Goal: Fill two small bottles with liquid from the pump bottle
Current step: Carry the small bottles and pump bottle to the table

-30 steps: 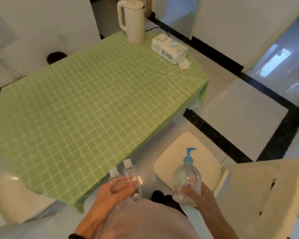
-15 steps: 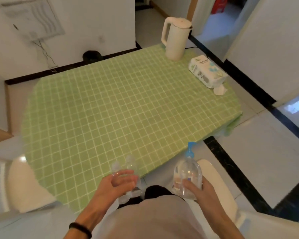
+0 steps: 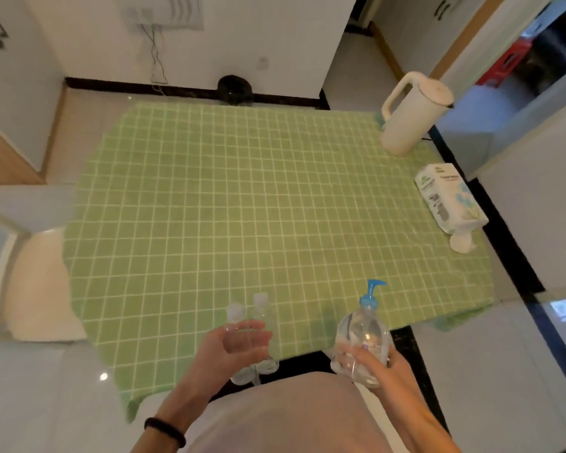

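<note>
A view from above, looking down at a worktop (image 3: pixel 242 207) covered by a green cloth with a white grid. At the near edge, two clear small bottles (image 3: pixel 261 304) with pale caps are held side by side in the left hand (image 3: pixel 229 351); its fingers (image 3: pixel 252 326) are curled round their middles, so the caps show above the hand and the bases below it. A dark band (image 3: pixel 165 431) is worn on that wrist. Just to the right, and apart from the small bottles, a clear rounded pump bottle (image 3: pixel 363 331) with a blue pump head (image 3: pixel 371 292) is gripped near its base by the right hand (image 3: pixel 386 364), the fingers (image 3: pixel 361 354) wrapped round its lower side — the bottle is tipped slightly to the left. How much liquid it holds cannot be told. At the far right corner of the worktop a cream jug-shaped kettle (image 3: pixel 412 116) is seen, and nearer along the right edge a white tissue pack (image 3: pixel 448 201) is lying flat. A pale seat (image 3: pixel 36 282) is visible at the left.
</note>
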The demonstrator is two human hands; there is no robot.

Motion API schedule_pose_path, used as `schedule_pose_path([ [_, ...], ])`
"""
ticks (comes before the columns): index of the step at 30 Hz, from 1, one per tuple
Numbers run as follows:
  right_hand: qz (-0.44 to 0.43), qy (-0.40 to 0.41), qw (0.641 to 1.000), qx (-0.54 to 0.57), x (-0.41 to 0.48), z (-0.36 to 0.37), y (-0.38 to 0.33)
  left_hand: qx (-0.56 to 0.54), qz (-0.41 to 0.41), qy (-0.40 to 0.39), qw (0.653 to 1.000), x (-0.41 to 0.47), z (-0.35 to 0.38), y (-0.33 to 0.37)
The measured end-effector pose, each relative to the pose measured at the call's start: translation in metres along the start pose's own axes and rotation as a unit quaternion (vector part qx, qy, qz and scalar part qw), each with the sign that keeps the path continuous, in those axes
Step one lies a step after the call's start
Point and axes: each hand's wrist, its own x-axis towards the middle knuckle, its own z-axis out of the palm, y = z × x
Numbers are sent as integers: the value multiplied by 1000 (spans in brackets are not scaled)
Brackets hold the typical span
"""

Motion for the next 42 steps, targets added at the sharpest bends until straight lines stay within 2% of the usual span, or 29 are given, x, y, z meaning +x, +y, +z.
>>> schedule_pose_path([
  [8, 20, -33, 999, -34, 72, -28, -29, 7, 0, 21, 1000, 53, 34, 13],
  [16, 17, -43, 995, -93, 190, -107, -59, 2, -36, 25, 999, 162, 129, 23],
  [20, -5, -30, 990, -139, 273, -149, -65, -2, -42, 58, 997, 221, 179, 21],
  [28, -145, -53, 974, -163, 403, -200, -63, 86, 26, 161, 983, 307, 222, 26],
  [37, -290, -38, 945, -145, 464, -198, -49, 222, 142, 142, 954, 366, 226, 21],
  [42, -342, -49, 930, -127, 477, -191, -40, 227, 179, 126, 949, 377, 222, 11],
])
